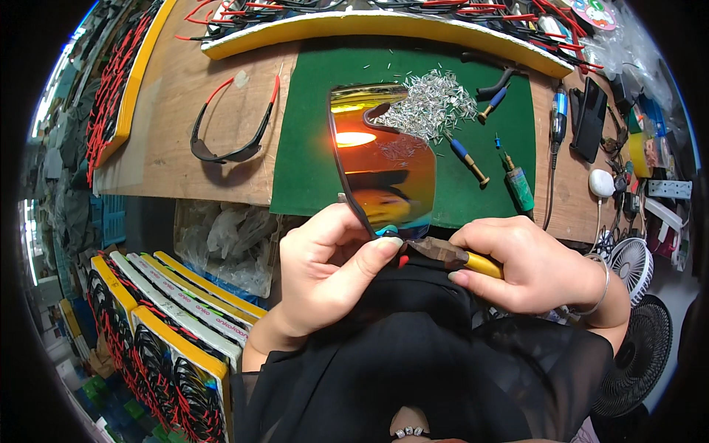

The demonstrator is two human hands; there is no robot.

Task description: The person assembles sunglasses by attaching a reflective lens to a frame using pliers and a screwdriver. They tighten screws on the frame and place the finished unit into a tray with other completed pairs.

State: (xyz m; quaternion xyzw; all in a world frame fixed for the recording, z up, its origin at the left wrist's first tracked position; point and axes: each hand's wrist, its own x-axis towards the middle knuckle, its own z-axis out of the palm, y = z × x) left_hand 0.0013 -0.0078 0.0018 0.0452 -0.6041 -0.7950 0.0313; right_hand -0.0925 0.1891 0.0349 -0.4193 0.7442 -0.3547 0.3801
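Note:
My left hand (pixel 325 269) pinches the near end of a pair of shield sunglasses (pixel 391 177) with an orange mirrored lens and dark frame. The lens stretches away from me over the green mat (pixel 310 140). In my right hand (pixel 528 262) are pliers (pixel 447 255) with yellow handles, their jaws against the frame's corner beside my left thumb. A small red piece shows just below that corner. Whether the jaws grip anything I cannot make out. Small silvery pins (pixel 436 107) lie heaped beyond the lens.
Blue-handled screwdrivers (pixel 469 162) and a green-handled tool (pixel 520 184) lie right of the lens. Finished-looking sunglasses (pixel 229 151) rest at left. A yellow-edged tray (pixel 384 26) of black-and-red frames spans the back. A phone (pixel 588 122) and white fan (pixel 631 262) are at right.

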